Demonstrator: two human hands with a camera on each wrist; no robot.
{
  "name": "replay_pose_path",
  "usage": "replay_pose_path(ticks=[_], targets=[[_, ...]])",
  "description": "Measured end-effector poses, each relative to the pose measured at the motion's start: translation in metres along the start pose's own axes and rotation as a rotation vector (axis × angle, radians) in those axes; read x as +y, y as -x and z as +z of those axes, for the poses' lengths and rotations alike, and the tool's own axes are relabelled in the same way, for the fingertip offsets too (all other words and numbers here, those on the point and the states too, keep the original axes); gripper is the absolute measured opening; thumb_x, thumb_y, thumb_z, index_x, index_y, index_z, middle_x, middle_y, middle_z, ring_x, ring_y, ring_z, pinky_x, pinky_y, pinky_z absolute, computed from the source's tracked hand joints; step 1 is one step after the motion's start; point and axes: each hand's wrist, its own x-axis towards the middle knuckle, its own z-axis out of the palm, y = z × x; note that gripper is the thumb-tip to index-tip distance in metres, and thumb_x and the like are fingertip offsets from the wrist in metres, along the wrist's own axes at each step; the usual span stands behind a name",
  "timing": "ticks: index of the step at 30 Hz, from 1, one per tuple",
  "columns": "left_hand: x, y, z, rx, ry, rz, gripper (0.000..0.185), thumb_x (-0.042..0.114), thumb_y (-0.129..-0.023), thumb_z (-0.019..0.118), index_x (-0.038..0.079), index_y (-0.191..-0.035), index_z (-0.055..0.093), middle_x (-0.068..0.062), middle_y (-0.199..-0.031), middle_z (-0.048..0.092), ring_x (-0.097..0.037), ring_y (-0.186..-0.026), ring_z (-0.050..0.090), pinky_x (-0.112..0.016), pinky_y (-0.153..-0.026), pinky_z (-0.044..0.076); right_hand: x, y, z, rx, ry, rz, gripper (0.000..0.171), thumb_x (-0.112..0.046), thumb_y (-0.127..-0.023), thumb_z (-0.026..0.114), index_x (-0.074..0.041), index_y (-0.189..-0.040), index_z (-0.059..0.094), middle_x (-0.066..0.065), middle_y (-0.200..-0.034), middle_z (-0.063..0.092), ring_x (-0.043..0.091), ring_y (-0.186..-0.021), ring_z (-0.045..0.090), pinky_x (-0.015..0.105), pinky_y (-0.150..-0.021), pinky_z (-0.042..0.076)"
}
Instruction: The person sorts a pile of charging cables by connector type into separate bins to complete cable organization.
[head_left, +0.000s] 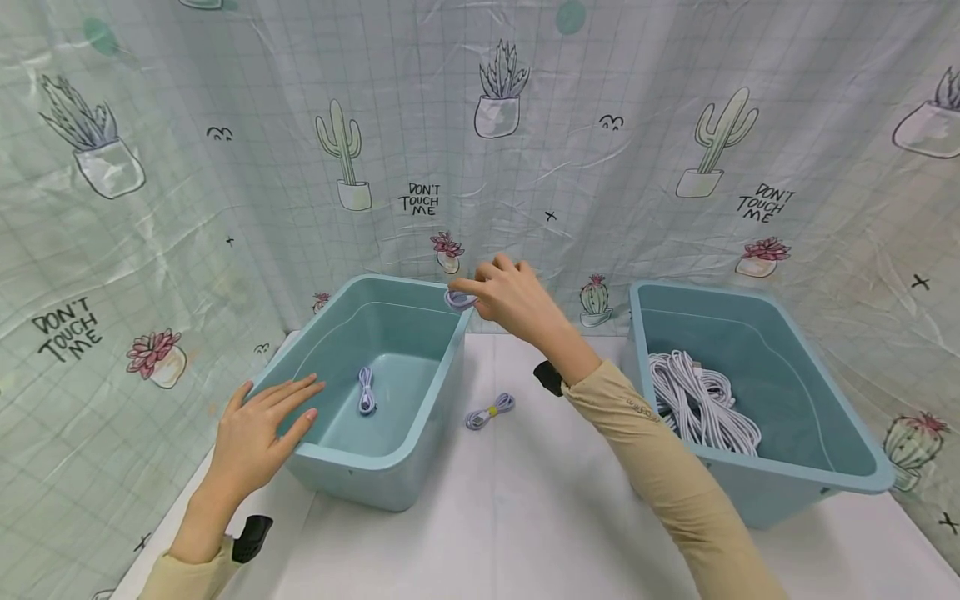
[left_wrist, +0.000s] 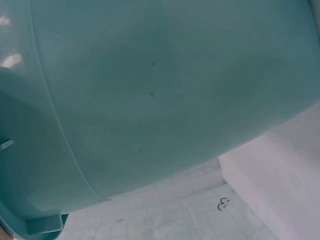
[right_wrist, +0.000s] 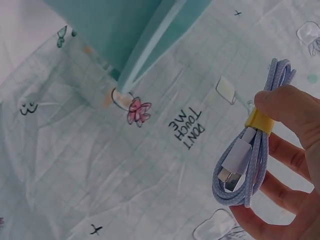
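**Coiled cable held over the left bin**

The lavender braided cable coil [right_wrist: 248,161], bound by a yellow band, sits pinched in the right hand [head_left: 510,296], thumb on the band and fingers curled beneath. It looks light, soft and floppy; the banded middle seems the surest hold. Directly below the grip stands the smooth teal plastic bin [head_left: 431,392] holding another coil [head_left: 366,391]. The left hand [head_left: 258,437] rests flat-fingered on its near rim. A third coil [head_left: 489,411] lies on the white worktop [head_left: 525,517].

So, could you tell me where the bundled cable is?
The right hand pinches the bundled cable above the left bin's far rim.
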Motion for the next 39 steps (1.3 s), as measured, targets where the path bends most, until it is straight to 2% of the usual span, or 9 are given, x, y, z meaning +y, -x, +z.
replay_pose_path(ticks=[9,16,20,23,29,39], targets=[[0.0,0.0,-0.001,0.001,-0.004,0.0,0.034,0.028,-0.083,0.059,0.017,-0.115,0.061,-0.008,-0.119,0.06,-0.036,-0.107,0.055,-0.061,-0.101,0.022,-0.01,-0.026,-0.007,0.01,0.048,-0.092,0.033,-0.014,-0.085,0.057,-0.031,-0.113,0.056,0.0,-0.09,0.058,0.021,-0.08,0.049,0.031,-0.055,0.043],[0.001,0.0,-0.001,-0.003,-0.005,0.001,0.034,0.028,-0.084,0.058,0.016,-0.115,0.061,-0.008,-0.12,0.06,-0.036,-0.107,0.055,-0.061,-0.101,0.022,-0.022,-0.045,-0.007,-0.011,0.016,-0.136,0.034,-0.013,-0.087,0.051,-0.035,-0.113,0.055,-0.003,-0.082,0.055,0.018,-0.074,0.044,0.028,-0.054,0.035],[0.001,0.001,-0.001,-0.004,0.001,-0.001,0.034,0.029,-0.084,0.058,0.017,-0.115,0.061,-0.008,-0.12,0.06,-0.036,-0.107,0.054,-0.062,-0.101,0.022,-0.027,-0.055,-0.005,-0.012,0.053,-0.156,0.037,-0.012,-0.088,0.048,-0.036,-0.116,0.054,-0.003,-0.083,0.056,0.018,-0.074,0.045,0.027,-0.054,0.037],[0.0,0.001,-0.001,-0.007,-0.001,-0.001,0.034,0.029,-0.084,0.058,0.017,-0.116,0.061,-0.008,-0.12,0.06,-0.036,-0.107,0.054,-0.061,-0.101,0.021,-0.031,-0.062,-0.003,-0.04,0.076,-0.164,0.039,-0.012,-0.089,0.046,-0.036,-0.119,0.052,-0.002,-0.086,0.056,0.018,-0.076,0.046,0.027,-0.055,0.04],[0.0,0.002,-0.001,-0.02,-0.006,-0.003,0.035,0.03,-0.084,0.057,0.018,-0.117,0.06,-0.008,-0.121,0.059,-0.036,-0.11,0.053,-0.061,-0.102,0.021,-0.036,-0.074,0.003,-0.13,0.035,-0.151,0.039,-0.014,-0.091,0.046,-0.036,-0.124,0.049,-0.002,-0.097,0.056,0.018,-0.085,0.046,0.032,-0.065,0.044],[-0.001,0.0,-0.002,-0.046,-0.042,0.01,0.036,0.032,-0.084,0.057,0.021,-0.119,0.059,-0.007,-0.124,0.057,-0.038,-0.118,0.044,-0.061,-0.098,0.024,-0.046,-0.086,0.016,-0.164,0.063,-0.205,0.037,-0.018,-0.092,0.048,-0.036,-0.125,0.046,-0.002,-0.101,0.056,0.019,-0.091,0.048,0.035,-0.071,0.046]])
